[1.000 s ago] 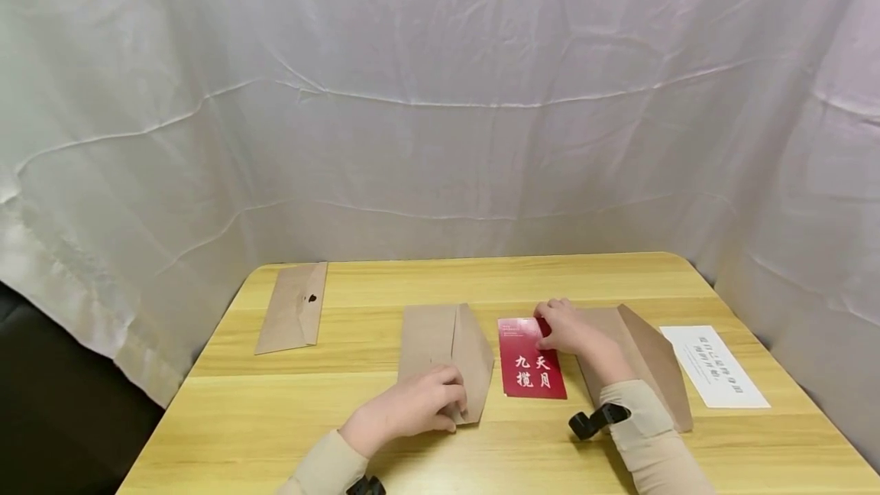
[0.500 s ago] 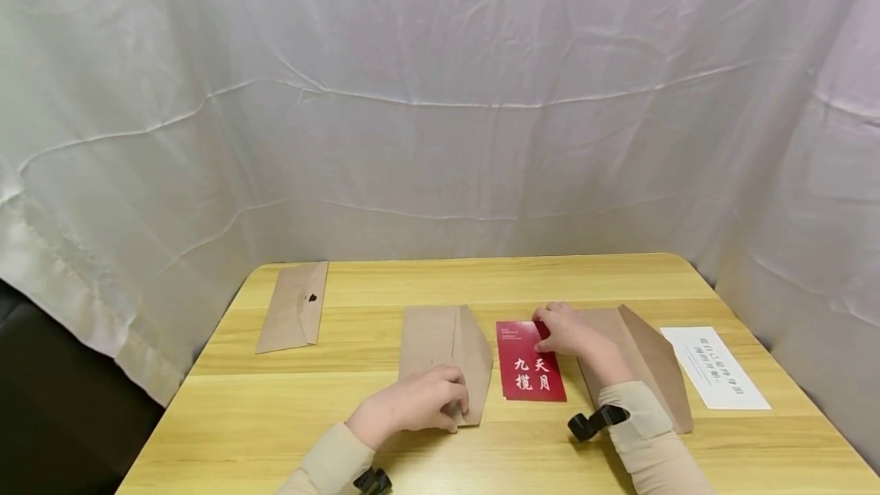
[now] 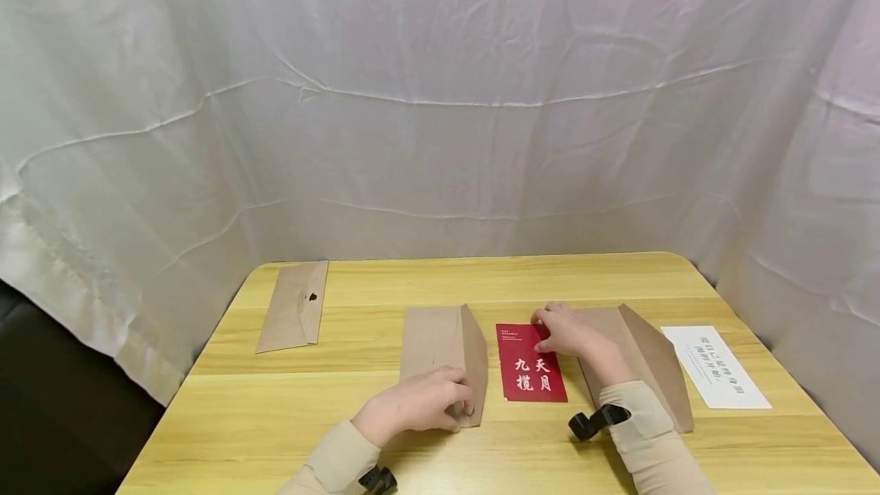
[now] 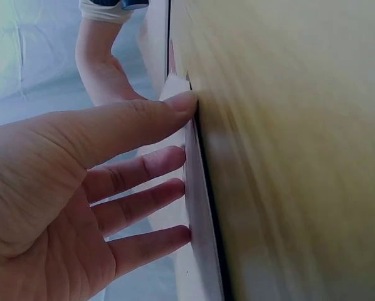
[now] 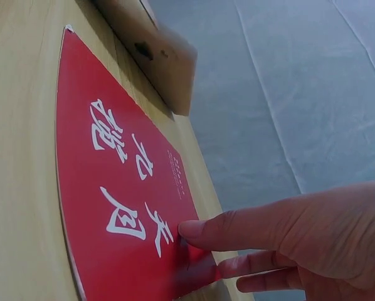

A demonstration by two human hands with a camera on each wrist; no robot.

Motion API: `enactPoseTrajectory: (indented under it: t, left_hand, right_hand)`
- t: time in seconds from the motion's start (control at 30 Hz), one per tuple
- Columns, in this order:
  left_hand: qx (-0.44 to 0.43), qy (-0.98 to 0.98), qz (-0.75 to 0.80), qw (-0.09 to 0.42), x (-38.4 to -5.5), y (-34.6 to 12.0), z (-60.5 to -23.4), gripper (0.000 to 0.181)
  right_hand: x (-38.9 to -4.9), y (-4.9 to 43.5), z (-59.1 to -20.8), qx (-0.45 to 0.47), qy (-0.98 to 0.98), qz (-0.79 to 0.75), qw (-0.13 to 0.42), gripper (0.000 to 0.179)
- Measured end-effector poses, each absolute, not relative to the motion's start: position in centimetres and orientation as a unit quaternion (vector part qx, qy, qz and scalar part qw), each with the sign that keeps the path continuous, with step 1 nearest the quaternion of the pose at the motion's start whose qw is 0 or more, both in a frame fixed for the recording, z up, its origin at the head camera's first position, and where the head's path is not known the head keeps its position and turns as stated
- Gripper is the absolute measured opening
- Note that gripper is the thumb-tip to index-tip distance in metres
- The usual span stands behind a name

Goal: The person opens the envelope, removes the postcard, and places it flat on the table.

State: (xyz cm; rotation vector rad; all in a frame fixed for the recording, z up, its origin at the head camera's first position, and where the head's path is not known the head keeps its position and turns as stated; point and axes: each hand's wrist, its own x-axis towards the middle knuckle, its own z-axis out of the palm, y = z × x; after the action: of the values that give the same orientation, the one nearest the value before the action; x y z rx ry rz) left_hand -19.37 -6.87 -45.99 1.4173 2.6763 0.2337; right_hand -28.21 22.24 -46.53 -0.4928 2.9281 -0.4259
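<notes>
My left hand (image 3: 426, 400) bends over the near edge of a brown envelope (image 3: 429, 338) lying mid-table. In the left wrist view its thumb is at the envelope's edge, and the other fingertips (image 4: 175, 188) touch the paper. The envelope's pointed flap (image 3: 476, 365), on its right side, is tilted up. To the right lies a red card (image 3: 516, 354) with white characters. My right hand (image 3: 567, 331) grips this card by its far right corner, thumb on the printed face and fingers at the edge in the right wrist view.
Under my right forearm lies another brown envelope (image 3: 639, 357) with its flap open. Right of it is a white card (image 3: 715, 365) with grey characters. A closed brown envelope (image 3: 292, 312) with a dark seal lies at the far left. Pale curtains (image 3: 481, 159) surround the table (image 3: 330, 403).
The middle envelope's flap has risen and looks narrower. My left hand has shifted slightly right. The right hand and red card have barely moved.
</notes>
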Motion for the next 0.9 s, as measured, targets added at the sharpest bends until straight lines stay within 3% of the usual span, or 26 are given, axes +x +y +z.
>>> enactPoseTrajectory:
  t: [0.2, 0.7, 0.9]
  left_hand:
    - [0.467, 0.879, 0.085, 0.034, -19.0, -7.2, -45.9, 0.023]
    - [0.461, 0.874, 0.069, -0.138, -19.0, -9.4, -43.1, 0.030]
    - [0.430, 0.881, 0.099, -0.171, -18.7, -11.0, -42.1, 0.035]
  right_hand:
    - [-28.1, 22.1, -46.3, -0.164, 0.973, -0.145, 0.075, 0.040]
    - [-27.5, 21.1, -43.9, -0.181, 0.975, -0.126, 0.016, 0.048]
    - [-26.8, 20.5, -42.8, -0.207, 0.971, -0.122, -0.017, 0.048]
